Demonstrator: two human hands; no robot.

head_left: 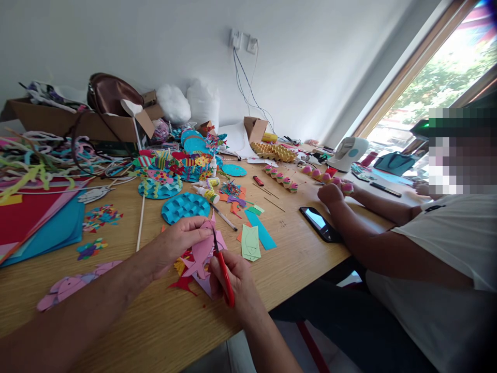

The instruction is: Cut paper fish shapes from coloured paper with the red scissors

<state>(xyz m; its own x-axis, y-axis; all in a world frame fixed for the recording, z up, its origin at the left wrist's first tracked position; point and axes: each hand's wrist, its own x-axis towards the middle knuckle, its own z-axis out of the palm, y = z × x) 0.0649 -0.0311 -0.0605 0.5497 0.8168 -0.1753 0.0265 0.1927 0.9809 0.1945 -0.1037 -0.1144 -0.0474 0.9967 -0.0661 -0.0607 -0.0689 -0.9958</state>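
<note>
My left hand (190, 234) pinches a pink paper fish (202, 247) near its upper end, above the table's front part. In my right hand (236, 274) are red-handled scissors (225, 280), their dark blades pointing up along the right edge of the paper. Under the fish lies a heap of paper scraps, among them a red scrap (183, 285). Right of my hands rests a light green paper (250, 242) with a fish drawn on it, beside a blue paper strip (262, 230). Pink cut-out fish (73, 285) lie by my left forearm.
A co-worker (423, 243) sits on the right, hands on a pink-and-yellow egg-carton strip; a phone (319, 224) lies near that arm. Blue scale-patterned discs (185, 207), a glue bottle (207, 194) and a pen (224, 216) are beyond my hands. Coloured sheets (46, 223) are stacked left.
</note>
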